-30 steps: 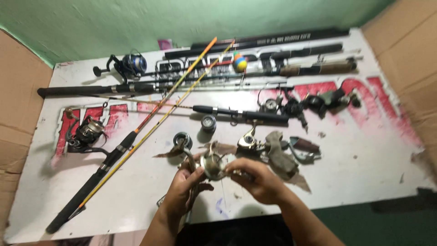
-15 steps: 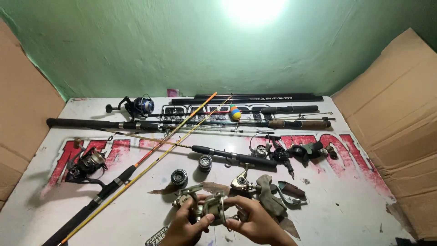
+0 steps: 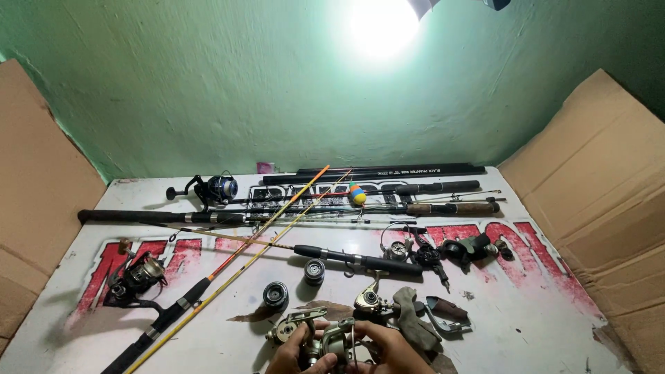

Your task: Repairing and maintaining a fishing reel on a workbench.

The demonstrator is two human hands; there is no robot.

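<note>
In the head view we see both hands low at the bottom edge of the frame, cut off at the wrists. The left hand (image 3: 294,354) comes up from below with its fingers (image 3: 303,334) curled around the left side of a small silver-grey metal spinning reel (image 3: 331,341). The right hand (image 3: 388,350) meets it from the other side, fingers (image 3: 367,330) bent over the top and right of the same reel, so both hands are closed on it and nearly touch each other. We hold the reel just above the near edge of the white desk with large red lettering (image 3: 540,305).

The reel looks worn and dull, with a thin wire bail arching at its front and a rounded body; its lower part is hidden by our fingers.

Just beyond the hands lie another silver reel body (image 3: 367,299), a grey-brown handle piece (image 3: 414,322) and two round dark spools (image 3: 276,294) (image 3: 314,270). A long black rod with a yellow-orange shaft (image 3: 228,266) runs diagonally across the desk, and a black spinning reel (image 3: 135,275) sits to the left. Further back lie several dark rods (image 3: 388,171) and a blue-spooled reel (image 3: 218,187). Brown cardboard sheets (image 3: 596,187) flank the desk.
</note>
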